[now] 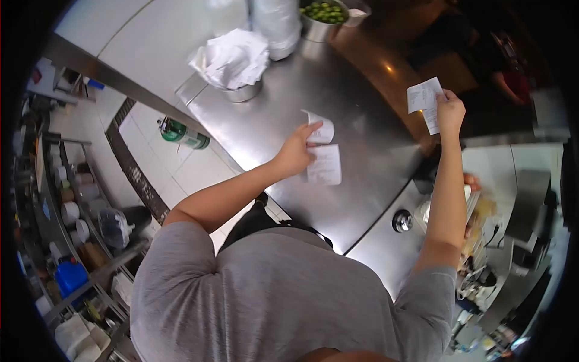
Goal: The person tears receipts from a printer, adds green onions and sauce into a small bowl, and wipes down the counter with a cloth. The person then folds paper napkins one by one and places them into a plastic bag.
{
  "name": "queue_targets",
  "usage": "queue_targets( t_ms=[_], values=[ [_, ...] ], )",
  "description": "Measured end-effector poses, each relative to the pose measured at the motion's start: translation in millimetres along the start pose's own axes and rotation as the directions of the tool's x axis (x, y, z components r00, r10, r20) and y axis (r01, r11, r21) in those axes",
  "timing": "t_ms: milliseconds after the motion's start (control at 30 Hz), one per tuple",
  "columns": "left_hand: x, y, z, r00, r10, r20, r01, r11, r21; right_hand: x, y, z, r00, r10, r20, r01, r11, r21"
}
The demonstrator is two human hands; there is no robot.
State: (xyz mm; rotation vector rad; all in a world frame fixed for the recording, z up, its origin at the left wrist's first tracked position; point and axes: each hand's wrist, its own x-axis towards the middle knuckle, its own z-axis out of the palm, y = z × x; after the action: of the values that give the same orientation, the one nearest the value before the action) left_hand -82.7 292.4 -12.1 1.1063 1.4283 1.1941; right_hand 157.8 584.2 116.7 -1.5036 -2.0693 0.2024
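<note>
My left hand [296,152] is closed on white printed paper slips [324,165] that look like receipts. One slip curls up above the fingers and another hangs flat below them, over the steel counter [356,199]. Out to the right, my right hand [450,112] pinches more printed slips [424,96] near the wooden ledge. These slips spread in two directions from the fingertips. The print is too small to read.
Crumpled white paper [232,57] fills a metal container [244,92] at the counter's far left. Behind stand plastic-wrapped stacks [275,30] and a pot of green limes [324,13]. A green cylinder [184,134] lies beyond the left edge. Shelves [102,271] line the left; equipment crowds the right.
</note>
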Motion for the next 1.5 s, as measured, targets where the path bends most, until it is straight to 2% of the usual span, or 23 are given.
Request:
queue_targets(
  t_ms=[67,167,233,267,333,467,567,600,667,700,733,833,900,1033,1100,1133,1167,1233,1267,1300,1367,1400,1500],
  values=[
    [-7,-18,-29,0.994,-0.109,0.018,0.106,0.986,0.127,32,-25,40,0.984,-0.168,-0.051,0.162,0.981,-0.105],
    [-2,-52,-65,0.997,0.053,0.063,-0.070,0.948,0.311,82,-67,92,0.901,-0.424,-0.090,0.381,0.874,-0.300],
    [6,-73,-82,0.998,0.055,0.035,-0.062,0.973,0.222,110,-110,115,0.859,-0.505,-0.083,0.440,0.811,-0.385],
    [8,-84,-85,0.998,0.051,0.024,-0.054,0.983,0.175,131,-116,131,0.786,-0.609,-0.104,0.517,0.740,-0.429],
    [9,-70,-91,0.996,0.027,0.084,-0.051,0.956,0.289,166,-141,154,0.732,-0.676,-0.089,0.563,0.672,-0.481],
    [7,-61,-95,0.993,0.043,0.110,-0.077,0.941,0.328,215,-175,192,0.714,-0.698,-0.059,0.586,0.641,-0.495],
    [7,-69,-93,0.989,0.009,0.146,-0.052,0.955,0.293,234,-178,227,0.769,-0.640,-0.017,0.538,0.661,-0.523],
    [6,-70,-93,0.989,-0.012,0.149,-0.034,0.951,0.306,244,-166,245,0.746,-0.662,0.071,0.586,0.604,-0.540],
    [11,-67,-95,0.983,-0.021,0.182,-0.039,0.945,0.324,243,-146,274,0.767,-0.628,0.129,0.616,0.667,-0.420],
    [15,-64,-95,0.980,-0.037,0.196,-0.028,0.948,0.317,252,-139,284,0.733,-0.621,0.277,0.673,0.604,-0.428],
    [15,-61,-97,0.977,-0.061,0.205,-0.007,0.950,0.313,235,-160,273,0.754,-0.582,0.306,0.654,0.616,-0.439],
    [11,-69,-96,0.975,-0.079,0.207,0.003,0.938,0.346,249,-155,273,0.915,-0.402,-0.015,0.350,0.813,-0.465],
    [8,-71,-91,0.978,-0.061,0.197,-0.014,0.933,0.358,260,-156,261,0.950,-0.263,-0.166,0.168,0.883,-0.438],
    [5,-74,-89,0.986,-0.038,0.161,-0.022,0.933,0.359,268,-157,262,0.873,-0.367,-0.321,0.253,0.904,-0.346],
    [8,-77,-89,0.988,-0.035,0.150,-0.022,0.932,0.362,264,-166,267,0.925,-0.367,-0.094,0.315,0.884,-0.347],
    [7,-77,-90,0.988,-0.032,0.152,-0.026,0.932,0.361,263,-162,277,0.901,-0.431,0.050,0.419,0.832,-0.364],
    [7,-78,-89,0.988,-0.028,0.152,-0.029,0.933,0.359,259,-161,284,0.916,-0.344,0.206,0.392,0.876,-0.281],
    [7,-81,-88,0.989,-0.023,0.146,-0.031,0.935,0.355,250,-161,287,0.880,-0.320,0.351,0.413,0.881,-0.231],
    [7,-81,-88,0.989,-0.016,0.144,-0.036,0.936,0.351,255,-162,280,0.936,-0.190,0.297,0.256,0.945,-0.205],
    [7,-80,-90,0.988,-0.044,0.147,-0.013,0.932,0.362,255,-163,269,0.957,-0.126,0.263,0.118,0.992,0.045],
    [7,-74,-89,0.984,-0.084,0.155,0.019,0.925,0.379,252,-164,236,0.972,0.010,0.233,-0.133,0.843,0.522],
    [8,-75,-87,0.989,-0.059,0.135,0.004,0.927,0.375,245,-158,213,0.950,-0.078,0.302,-0.171,0.678,0.714],
    [7,-81,-85,0.994,-0.002,0.106,-0.036,0.935,0.352,187,-173,133,0.964,-0.182,0.194,-0.085,0.478,0.874]
  ],
)
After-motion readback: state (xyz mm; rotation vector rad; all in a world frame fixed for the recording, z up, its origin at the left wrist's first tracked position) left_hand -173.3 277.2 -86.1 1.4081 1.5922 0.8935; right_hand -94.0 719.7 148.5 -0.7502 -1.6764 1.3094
